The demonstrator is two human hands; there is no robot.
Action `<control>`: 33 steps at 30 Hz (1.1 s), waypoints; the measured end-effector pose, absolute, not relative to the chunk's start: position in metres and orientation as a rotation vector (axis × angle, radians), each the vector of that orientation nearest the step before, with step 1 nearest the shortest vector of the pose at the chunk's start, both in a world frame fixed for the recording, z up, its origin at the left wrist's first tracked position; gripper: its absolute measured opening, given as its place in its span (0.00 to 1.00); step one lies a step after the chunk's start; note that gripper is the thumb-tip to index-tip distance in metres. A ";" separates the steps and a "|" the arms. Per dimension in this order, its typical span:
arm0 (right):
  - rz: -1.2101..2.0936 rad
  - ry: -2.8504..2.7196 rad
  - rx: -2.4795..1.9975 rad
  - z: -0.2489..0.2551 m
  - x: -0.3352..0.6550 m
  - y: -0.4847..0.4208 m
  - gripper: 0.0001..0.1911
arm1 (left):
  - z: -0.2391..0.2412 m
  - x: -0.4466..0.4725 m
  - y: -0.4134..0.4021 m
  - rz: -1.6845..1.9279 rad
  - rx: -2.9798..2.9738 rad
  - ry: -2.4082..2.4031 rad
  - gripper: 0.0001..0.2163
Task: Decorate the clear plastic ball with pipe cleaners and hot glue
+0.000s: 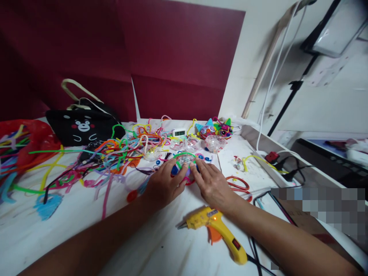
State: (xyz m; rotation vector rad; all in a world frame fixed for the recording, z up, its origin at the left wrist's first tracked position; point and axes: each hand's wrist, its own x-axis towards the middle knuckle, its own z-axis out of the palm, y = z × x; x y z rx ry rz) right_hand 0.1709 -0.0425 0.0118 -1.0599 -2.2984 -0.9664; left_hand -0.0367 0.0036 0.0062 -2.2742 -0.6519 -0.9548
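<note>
A clear plastic ball (184,158) trimmed with green, blue and pink pieces sits on the white table between my two hands. My left hand (163,184) is closed around its left side, thumb on the near face. From the right, my right hand (212,183) presses its fingers against the same ball; the fingertips of both hands nearly meet. My hands hide much of its lower part. A yellow glue gun (217,228) with an orange trigger lies below my right hand, an orange light showing on it. Small blue round pieces (203,158) lie just behind the ball.
Tangled pipe cleaners (123,147) cover the table's left side, near a black bag (83,126). Further clear balls (215,143), a small white timer (179,132) and finished animal-faced balls (207,129) stand behind. A power strip (276,165) and cords run along the right.
</note>
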 end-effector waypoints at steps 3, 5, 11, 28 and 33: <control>-0.978 -2.298 -1.071 0.012 0.170 -0.043 0.22 | 0.007 -0.037 0.004 -0.971 -2.277 -0.634 0.19; -0.986 -2.291 -1.078 0.012 0.170 -0.043 0.22 | 0.007 -0.037 0.004 -0.983 -2.285 -0.627 0.20; -0.991 -2.277 -1.084 0.011 0.169 -0.043 0.22 | 0.007 -0.038 0.003 -0.983 -2.338 -0.643 0.19; -1.024 -2.267 -1.050 0.011 0.168 -0.041 0.24 | 0.009 -0.037 0.003 -1.020 -2.291 -0.622 0.17; -1.021 -2.260 -1.067 0.011 0.167 -0.042 0.23 | 0.010 -0.036 0.004 -1.022 -2.291 -0.634 0.17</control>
